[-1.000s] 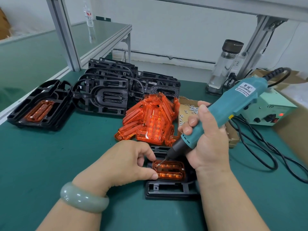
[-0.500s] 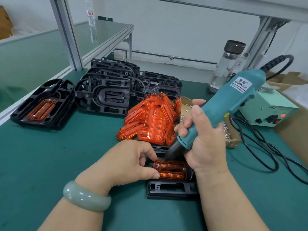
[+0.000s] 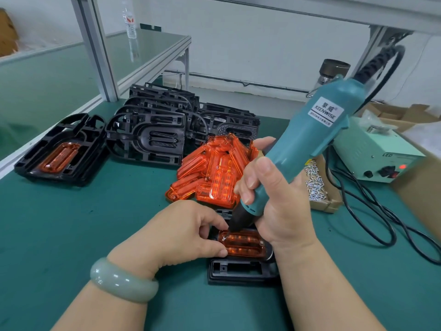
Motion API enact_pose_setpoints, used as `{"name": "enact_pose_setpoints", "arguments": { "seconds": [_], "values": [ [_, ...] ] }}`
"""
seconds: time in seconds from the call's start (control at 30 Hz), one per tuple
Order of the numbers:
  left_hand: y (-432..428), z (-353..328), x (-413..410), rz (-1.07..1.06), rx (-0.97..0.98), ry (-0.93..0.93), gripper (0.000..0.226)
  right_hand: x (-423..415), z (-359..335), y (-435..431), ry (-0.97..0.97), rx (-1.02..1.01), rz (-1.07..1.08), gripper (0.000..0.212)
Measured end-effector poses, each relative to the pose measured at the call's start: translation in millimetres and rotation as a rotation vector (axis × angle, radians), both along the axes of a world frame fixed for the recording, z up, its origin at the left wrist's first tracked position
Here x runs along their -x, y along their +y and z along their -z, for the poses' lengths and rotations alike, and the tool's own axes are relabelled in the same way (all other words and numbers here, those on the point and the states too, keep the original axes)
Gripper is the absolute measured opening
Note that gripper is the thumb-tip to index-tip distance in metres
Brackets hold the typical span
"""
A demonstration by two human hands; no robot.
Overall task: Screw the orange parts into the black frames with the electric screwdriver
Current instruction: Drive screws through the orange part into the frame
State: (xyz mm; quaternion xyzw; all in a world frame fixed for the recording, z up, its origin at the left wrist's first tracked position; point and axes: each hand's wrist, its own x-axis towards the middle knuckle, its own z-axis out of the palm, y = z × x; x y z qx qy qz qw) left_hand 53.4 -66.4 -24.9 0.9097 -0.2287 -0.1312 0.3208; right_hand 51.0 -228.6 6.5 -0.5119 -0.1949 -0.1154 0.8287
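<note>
The electric screwdriver (image 3: 307, 144) is gripped by the right hand (image 3: 284, 211), all fingers wrapped closely round its teal barrel and the thumb laid along the near side. The tool is tilted, its black nose set down at the far left corner of the orange part (image 3: 241, 242). That part is seated in the black frame (image 3: 238, 271), which lies flat on the green mat (image 3: 71, 235) directly below the hands. The left hand (image 3: 176, 232) is curled, and the left end of the part is pinched between its thumb tip on the near edge and a bent finger by the bit. A pale green bangle (image 3: 121, 280) is worn on the left wrist.

One screwdriver is seen. Two frames are fitted with one orange part each: the one under the hands and a second black frame (image 3: 31, 163) at the far left. Behind lie a pile of orange parts (image 3: 214, 173) and a stack of black frames (image 3: 148, 139), both too overlapped to be counted. One cardboard box of screws (image 3: 315, 185) stands just right of the pile, and one power unit (image 3: 377, 154) further right.
</note>
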Motion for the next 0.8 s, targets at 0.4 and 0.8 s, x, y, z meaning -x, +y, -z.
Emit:
{"name": "enact_pose_setpoints", "arguments": {
  "seconds": [0.4,0.8],
  "values": [
    [-1.2,-3.8,0.7,-0.010,-0.010,0.002,0.028,-4.4,-1.0,4.0,-0.036,0.012,-0.099,0.018],
    [-3.3,-4.0,-0.1,-0.019,-0.029,0.026,0.025,-4.1,2.1,-0.3,-0.061,0.026,-0.164,0.018]
  ]
}}
